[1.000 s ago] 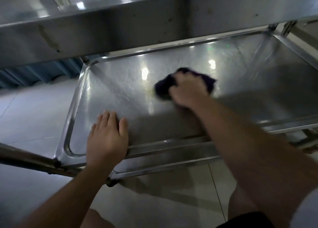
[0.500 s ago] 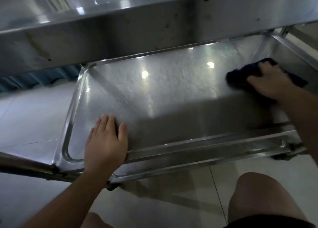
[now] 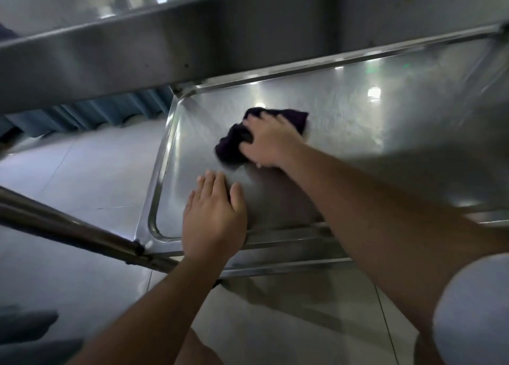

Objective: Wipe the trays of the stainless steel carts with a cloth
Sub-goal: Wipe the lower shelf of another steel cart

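The lower stainless steel tray [image 3: 385, 133] of the cart fills the middle of the view, shiny and wet-looking. A dark purple cloth [image 3: 234, 144] lies bunched on its left half. My right hand [image 3: 268, 141] grips the cloth and presses it down on the tray, arm reaching in from the lower right. My left hand [image 3: 213, 216] lies flat with straight fingers on the tray's near left part, over the front rim. Part of the cloth is hidden under my right hand.
The cart's upper tray [image 3: 220, 42] overhangs close above the lower one. A round steel rail [image 3: 68, 227] runs in from the left to the near left corner. Grey tiled floor [image 3: 68, 172] lies left and below. My knees show at the bottom.
My right hand has swept the cloth from the tray's far right back to its left half. My left hand has stayed flat at the near rim. The view has shifted right.
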The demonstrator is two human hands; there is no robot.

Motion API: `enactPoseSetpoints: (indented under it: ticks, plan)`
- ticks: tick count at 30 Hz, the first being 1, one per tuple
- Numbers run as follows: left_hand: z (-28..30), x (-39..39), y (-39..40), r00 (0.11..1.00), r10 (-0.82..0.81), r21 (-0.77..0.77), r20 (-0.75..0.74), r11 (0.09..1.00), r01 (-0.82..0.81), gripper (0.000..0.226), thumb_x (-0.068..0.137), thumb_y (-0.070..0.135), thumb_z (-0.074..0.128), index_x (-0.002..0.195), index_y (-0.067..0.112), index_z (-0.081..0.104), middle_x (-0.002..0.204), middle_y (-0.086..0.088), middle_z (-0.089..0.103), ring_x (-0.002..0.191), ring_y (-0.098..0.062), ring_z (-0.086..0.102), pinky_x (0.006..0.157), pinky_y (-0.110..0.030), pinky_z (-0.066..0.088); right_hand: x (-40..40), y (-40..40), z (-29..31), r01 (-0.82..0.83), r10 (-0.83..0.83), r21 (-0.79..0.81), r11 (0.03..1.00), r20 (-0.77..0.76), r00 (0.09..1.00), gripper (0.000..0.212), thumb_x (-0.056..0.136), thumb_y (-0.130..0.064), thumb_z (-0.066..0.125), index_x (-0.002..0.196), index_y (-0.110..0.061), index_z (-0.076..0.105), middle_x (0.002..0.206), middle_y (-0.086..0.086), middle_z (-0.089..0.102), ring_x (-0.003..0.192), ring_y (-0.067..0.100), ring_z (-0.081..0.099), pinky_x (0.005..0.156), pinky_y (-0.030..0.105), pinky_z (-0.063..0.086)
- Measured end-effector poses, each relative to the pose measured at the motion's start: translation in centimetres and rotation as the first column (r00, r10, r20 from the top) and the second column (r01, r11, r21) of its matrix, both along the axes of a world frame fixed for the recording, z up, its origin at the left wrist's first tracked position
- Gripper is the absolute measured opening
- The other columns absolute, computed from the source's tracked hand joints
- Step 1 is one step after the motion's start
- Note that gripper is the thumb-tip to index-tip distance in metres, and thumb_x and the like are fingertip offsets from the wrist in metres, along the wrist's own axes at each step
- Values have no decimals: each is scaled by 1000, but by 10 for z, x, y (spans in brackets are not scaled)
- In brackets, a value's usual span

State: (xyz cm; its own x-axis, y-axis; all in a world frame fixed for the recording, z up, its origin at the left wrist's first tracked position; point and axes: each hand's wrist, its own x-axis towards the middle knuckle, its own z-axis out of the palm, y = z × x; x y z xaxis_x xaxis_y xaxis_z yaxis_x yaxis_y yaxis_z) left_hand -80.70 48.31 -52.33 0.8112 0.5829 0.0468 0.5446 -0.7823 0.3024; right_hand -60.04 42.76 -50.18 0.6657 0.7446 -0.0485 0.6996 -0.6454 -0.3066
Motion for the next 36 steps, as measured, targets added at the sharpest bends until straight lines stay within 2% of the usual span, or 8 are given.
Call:
enactPoseSetpoints:
  ticks: [3,6,12,22,27,31,34,36]
  plan:
    - [0,-2,0,1000,21,-13,23,1000,-20,74,107,58,9,166,17,29,173,-4,27,162,-19,17,132,-40,12,-25,-21,-7,-144,145,39,989,-13,989,70,97,-59,42,160,-32,32,169,-10,24,157,14,17,127,43,10]
    - [0,-3,2,1000,-15,-7,0,1000,15,71,109,56,8,157,14,40,171,-8,33,161,-22,19,132,-46,17,-24,-91,-10,-116,117,34,993,-12,993,71,96,-61,43,160,-32,32,169,-11,24,157,13,16,125,39,11]
    - [-1,-3,0,997,-57,10,-44,998,58,71,110,56,7,162,14,31,175,-7,22,163,-23,10,133,-47,11,2,-251,-7,266,-269,-47,963,-69,961,80,90,-66,40,162,-32,27,170,-10,20,158,14,13,128,44,11]
    - [3,-3,-3,997,-51,7,-62,999,51,80,106,67,7,166,16,21,176,-7,17,164,-22,6,132,-45,7,4,-256,-10,372,-381,-116,921,-62,923,74,100,-65,31,165,-34,11,172,-14,3,158,10,-1,128,41,1]
    - [3,3,-4,998,-20,40,-52,999,22,61,107,61,22,134,15,52,147,-12,53,143,-32,45,123,-55,35,7,-259,-15,338,-341,-81,938,-30,939,76,100,-68,25,165,-33,12,172,-14,3,158,11,-1,127,43,0]
    - [15,4,-4,986,-53,74,-156,995,66,52,104,54,17,106,18,54,115,-8,54,121,-35,52,104,-55,46,7,-259,-16,325,-326,-79,942,-3,945,75,101,-65,26,165,-30,11,173,-11,4,159,14,1,128,44,1]
    - [28,7,-24,990,-53,196,-133,977,79,60,110,51,21,139,12,56,153,-16,51,147,-37,42,115,-59,40,8,-257,-16,317,-319,-81,945,-15,948,75,101,-63,25,166,-28,10,173,-10,2,159,15,-1,128,45,-1]
    - [33,13,-54,993,-97,166,-60,980,106,60,111,53,25,147,13,52,157,-15,49,145,-37,45,115,-59,41,9,-255,-16,304,-307,-66,950,-39,951,75,102,-62,26,166,-27,10,173,-10,2,159,16,-2,128,46,-1]
